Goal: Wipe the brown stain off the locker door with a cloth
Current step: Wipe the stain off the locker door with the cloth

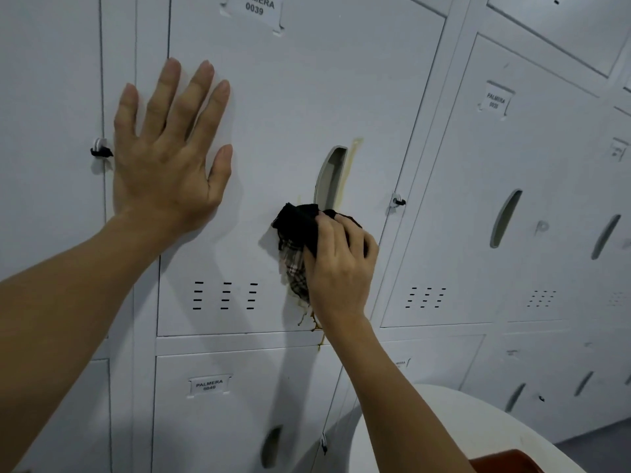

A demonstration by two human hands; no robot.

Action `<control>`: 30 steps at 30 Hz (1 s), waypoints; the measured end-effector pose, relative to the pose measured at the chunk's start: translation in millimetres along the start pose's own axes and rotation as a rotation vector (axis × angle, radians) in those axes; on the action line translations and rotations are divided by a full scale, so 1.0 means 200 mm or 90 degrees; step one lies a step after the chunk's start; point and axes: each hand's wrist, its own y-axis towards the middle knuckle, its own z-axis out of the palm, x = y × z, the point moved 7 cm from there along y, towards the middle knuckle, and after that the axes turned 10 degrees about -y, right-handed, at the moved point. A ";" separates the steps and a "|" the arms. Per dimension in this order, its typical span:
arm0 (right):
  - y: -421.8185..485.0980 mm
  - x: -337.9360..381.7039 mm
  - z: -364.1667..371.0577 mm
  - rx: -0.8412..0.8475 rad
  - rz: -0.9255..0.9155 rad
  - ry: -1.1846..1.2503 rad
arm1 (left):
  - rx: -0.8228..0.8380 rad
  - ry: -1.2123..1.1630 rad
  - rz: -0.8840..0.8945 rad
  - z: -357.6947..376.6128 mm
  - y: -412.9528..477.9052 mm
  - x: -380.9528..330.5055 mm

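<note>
far left: neighbouring locker w/ a small black latch [101,151] at its edge. left hand [167,155] lies flat on the locker door [290,97], fingers spread wide, palm pressed to the metal, holding nothing. above it, top of the door, a label plate [255,6] reading "palmera 0039". below the hand, three columns of black vent slots [225,295]. mid-door: recessed handle slot [332,177], w/ a yellow-brown stain [351,165] running down its right edge. right hand [341,264] is just under the slot, fingers curled tight round a bunched cloth [297,240], black on top, plaid lower down, pushed against the door. more brown stain drips [312,319] show below the cloth, reaching the door's bottom edge and the frame under it. lower locker carries a plate "palmera 0040" [210,385]. right of the door: a lock tab [397,201], then more grey lockers [495,199] w/ slots and vents. bottom right: a white rounded object [478,418] and an orange-brown edge [505,460], can't tell what.
</note>
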 end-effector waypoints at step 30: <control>0.00 -0.04 -0.09 0.342 0.584 0.750 | 0.096 -0.381 0.039 -0.20 -0.40 -0.69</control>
